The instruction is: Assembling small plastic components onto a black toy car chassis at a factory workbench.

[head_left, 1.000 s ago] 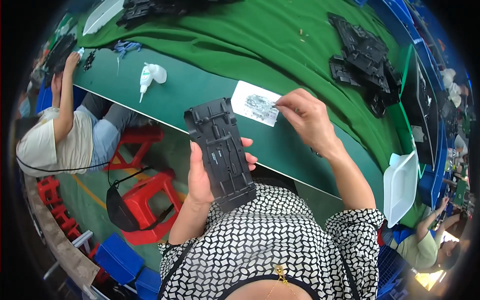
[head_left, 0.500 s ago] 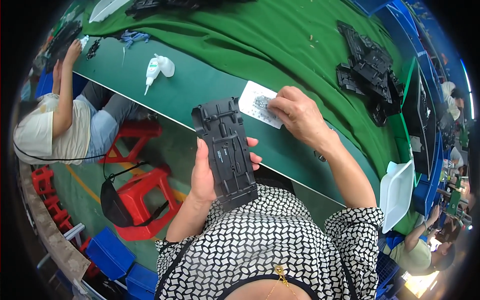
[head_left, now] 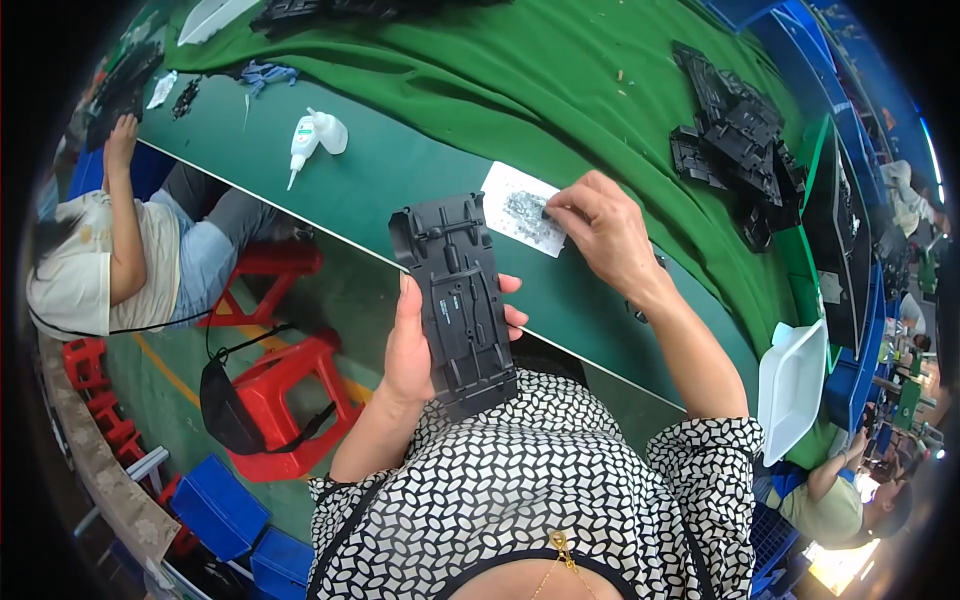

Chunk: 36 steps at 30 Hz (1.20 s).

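Observation:
My left hand [head_left: 408, 345] is wrapped round a black molded plastic chassis part [head_left: 462, 310], held tilted in front of my chest at the table's near edge. Ribs, bosses and slots cover the side that faces up. Over the right end of a white sheet [head_left: 508, 185], my right hand [head_left: 610, 232] has thumb and fingers pinched together. Whatever sits between those fingertips is too small to make out. Many tiny grey metal pieces [head_left: 527, 212] lie scattered on the sheet, just left of the fingertips.
A white squeeze bottle [head_left: 305, 140] with a thin nozzle stands on the green table [head_left: 390, 150]. Black plastic parts [head_left: 735, 135] are heaped on green cloth [head_left: 560, 90] at right, near a white tray [head_left: 795, 395]. Red stools [head_left: 285, 395] and a seated co-worker [head_left: 120, 255] are at left.
My right hand has shifted slightly right, off the small pieces, which now look more spread out. My left hand and the chassis part have barely moved. The co-worker's hands have drawn back.

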Tool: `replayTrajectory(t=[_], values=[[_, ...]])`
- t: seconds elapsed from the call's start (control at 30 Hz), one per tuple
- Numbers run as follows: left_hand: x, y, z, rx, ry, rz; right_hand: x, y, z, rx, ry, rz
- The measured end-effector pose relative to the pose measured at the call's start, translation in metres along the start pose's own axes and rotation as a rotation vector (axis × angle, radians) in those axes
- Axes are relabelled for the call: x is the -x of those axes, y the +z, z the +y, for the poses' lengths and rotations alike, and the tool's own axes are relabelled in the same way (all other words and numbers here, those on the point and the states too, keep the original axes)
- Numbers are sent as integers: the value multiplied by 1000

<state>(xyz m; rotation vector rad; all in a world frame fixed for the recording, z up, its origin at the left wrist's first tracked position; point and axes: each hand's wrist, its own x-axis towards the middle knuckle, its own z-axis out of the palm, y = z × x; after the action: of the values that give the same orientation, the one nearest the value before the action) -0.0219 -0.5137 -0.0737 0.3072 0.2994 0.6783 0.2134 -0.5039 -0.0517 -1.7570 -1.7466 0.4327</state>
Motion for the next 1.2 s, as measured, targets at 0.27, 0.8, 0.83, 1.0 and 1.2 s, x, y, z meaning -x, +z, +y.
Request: replayTrajectory(t=[0.27,0.8,0.83,1.0,1.2], values=[[-1,1,-1,1,24,-16,0,2,4,155,-174,139],[-3,7,7,-54,93,57,18,-34,-16,-997,634,-89],[-4,9,8,-62,111,65,20,-37,-13,-1230,729,-160],[-11,15,11,-76,150,67,34,-36,-20,-1344,810,-145],[-20,21,9,-55,146,62,45,-43,-24,-1331,830,-165]])
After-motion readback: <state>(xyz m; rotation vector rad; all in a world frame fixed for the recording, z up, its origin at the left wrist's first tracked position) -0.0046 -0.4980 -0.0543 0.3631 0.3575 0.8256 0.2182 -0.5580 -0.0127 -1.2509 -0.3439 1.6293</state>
